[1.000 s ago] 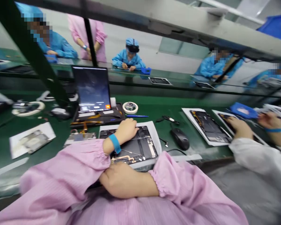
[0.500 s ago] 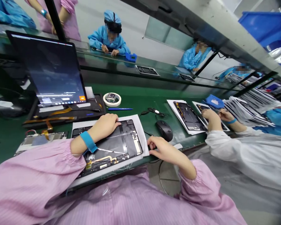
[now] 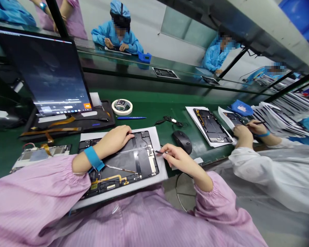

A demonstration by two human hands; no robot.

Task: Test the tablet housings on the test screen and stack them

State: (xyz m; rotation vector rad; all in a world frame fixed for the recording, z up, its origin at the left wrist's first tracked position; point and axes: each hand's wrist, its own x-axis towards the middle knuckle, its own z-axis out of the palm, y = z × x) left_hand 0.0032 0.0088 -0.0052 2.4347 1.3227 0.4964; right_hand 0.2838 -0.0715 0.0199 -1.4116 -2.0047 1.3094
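Far left, a monitor point(image 3: 38, 72) stands lit on the green workbench point(image 3: 164, 106), and amber flex cables point(image 3: 51, 130) lie across a black mat in front of it, with a bare circuit board point(image 3: 41, 153) just below. Moving right, here's the main action: the left hand point(image 3: 113, 140), blue wristband on, lies flat and open, fingers gently curled, pressing on an opened tablet chassis point(image 3: 118, 164). That chassis sits on a white sheet point(image 3: 161, 161) right at the bench edge, its long axis running across the person's body, left to right, rising slightly toward the right, with a gold flex strip along the near side. Over at its right end, the right hand point(image 3: 179, 161) pinches a thin black probe point(image 3: 158, 152), tip pointing left onto the chassis. Behind them, a tape roll point(image 3: 122, 106) and a blue pen point(image 3: 131, 117) lie apart, and a black mouse point(image 3: 182, 141) sits just right of the sheet. Further right, a second open tablet point(image 3: 212, 125) lies on paper, and a co-worker's white-sleeved hands point(image 3: 243, 132) work a third tablet point(image 3: 233, 118) beside a tall stack of sheets point(image 3: 280, 120).
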